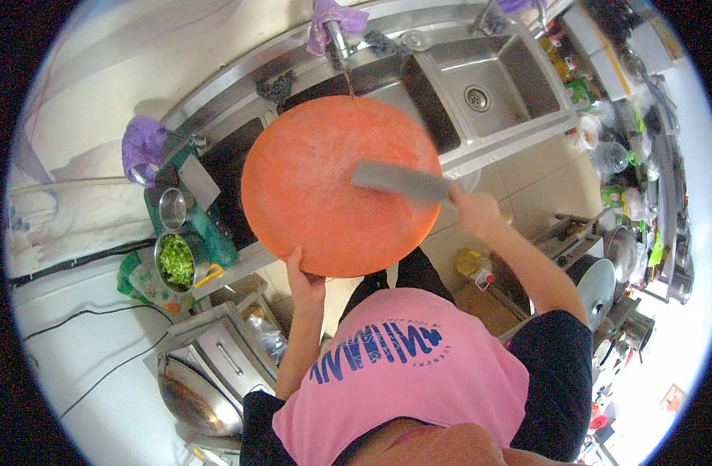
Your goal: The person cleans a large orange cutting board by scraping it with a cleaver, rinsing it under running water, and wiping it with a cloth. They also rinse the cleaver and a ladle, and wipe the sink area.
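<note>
A large round orange cutting board (332,233) is held over the left part of a steel sink, its far edge just below a running faucet (338,41). My left hand (305,279) grips the near edge, thumb on top. In my right hand (478,212) is the handle of a wide-bladed cleaver (399,180), blurred, its blade lying over the right half of the board. The board's surface looks wet. Whether the blade touches it I cannot tell.
A steel sink basin with a drain (477,98) lies at the right. At the left stand a metal pot of chopped greens (176,262) and a small metal cup (173,208). An oil bottle (471,263) is on the floor. Shelves with pans and bottles line the right side.
</note>
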`<state>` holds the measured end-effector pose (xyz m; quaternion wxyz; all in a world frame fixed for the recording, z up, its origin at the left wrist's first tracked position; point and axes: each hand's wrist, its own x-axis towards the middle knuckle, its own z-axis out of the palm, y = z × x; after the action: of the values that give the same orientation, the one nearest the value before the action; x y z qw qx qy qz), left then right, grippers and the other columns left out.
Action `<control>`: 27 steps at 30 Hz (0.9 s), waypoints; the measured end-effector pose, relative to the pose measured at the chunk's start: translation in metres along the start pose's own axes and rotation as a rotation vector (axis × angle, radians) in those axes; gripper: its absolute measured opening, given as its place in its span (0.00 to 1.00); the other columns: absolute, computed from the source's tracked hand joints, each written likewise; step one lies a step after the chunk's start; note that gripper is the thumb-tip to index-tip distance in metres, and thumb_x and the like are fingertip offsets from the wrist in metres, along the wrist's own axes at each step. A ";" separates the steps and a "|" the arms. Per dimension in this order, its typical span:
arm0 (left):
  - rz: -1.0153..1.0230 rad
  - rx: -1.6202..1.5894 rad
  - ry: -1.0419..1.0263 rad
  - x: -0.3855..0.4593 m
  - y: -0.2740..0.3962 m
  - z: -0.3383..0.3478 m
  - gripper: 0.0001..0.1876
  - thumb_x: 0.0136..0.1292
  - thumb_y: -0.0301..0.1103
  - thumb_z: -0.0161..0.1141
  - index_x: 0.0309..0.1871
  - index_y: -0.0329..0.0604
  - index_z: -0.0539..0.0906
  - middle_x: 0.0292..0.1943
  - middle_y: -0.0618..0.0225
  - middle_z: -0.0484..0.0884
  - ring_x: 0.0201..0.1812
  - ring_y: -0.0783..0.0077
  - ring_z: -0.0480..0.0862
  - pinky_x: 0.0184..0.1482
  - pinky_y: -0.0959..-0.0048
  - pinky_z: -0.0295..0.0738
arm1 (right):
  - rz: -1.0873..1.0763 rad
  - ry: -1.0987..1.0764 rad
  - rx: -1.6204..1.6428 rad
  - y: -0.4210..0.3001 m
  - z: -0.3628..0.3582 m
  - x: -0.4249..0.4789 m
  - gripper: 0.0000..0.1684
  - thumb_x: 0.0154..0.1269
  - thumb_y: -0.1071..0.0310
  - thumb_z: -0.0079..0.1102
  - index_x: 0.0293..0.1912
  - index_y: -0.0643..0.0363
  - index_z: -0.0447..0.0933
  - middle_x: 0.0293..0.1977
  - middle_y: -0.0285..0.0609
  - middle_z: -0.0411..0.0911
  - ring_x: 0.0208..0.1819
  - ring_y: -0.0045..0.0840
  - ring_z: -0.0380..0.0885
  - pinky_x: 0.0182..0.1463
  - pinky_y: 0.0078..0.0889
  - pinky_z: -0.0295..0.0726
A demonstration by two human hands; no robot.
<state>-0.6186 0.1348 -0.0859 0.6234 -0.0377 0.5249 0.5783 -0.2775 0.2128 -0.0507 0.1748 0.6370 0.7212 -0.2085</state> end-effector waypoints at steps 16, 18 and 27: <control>-0.026 0.028 0.027 -0.001 0.003 0.004 0.30 0.54 0.42 0.59 0.60 0.47 0.65 0.56 0.66 0.72 0.56 0.62 0.73 0.54 0.57 0.71 | -0.053 0.361 -0.033 0.066 0.017 0.113 0.12 0.58 0.69 0.47 0.43 0.58 0.67 0.26 0.52 0.78 0.30 0.45 0.79 0.30 0.48 0.77; -0.032 0.020 0.029 0.000 0.004 0.004 0.30 0.54 0.42 0.59 0.61 0.47 0.65 0.56 0.66 0.72 0.56 0.62 0.73 0.54 0.57 0.71 | -0.083 0.310 0.034 0.050 0.020 0.109 0.12 0.59 0.69 0.47 0.43 0.59 0.67 0.27 0.52 0.78 0.30 0.45 0.79 0.31 0.49 0.77; -0.028 -0.011 0.052 -0.002 0.000 -0.003 0.29 0.56 0.41 0.57 0.62 0.48 0.64 0.56 0.66 0.72 0.57 0.62 0.72 0.57 0.58 0.69 | -0.175 0.377 0.199 -0.036 0.019 0.146 0.17 0.60 0.65 0.47 0.47 0.64 0.68 0.28 0.54 0.78 0.31 0.45 0.80 0.30 0.48 0.79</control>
<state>-0.6197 0.1313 -0.0855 0.6175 -0.0635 0.5371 0.5711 -0.3321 0.3226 -0.1399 -0.0453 0.6138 0.7695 -0.1703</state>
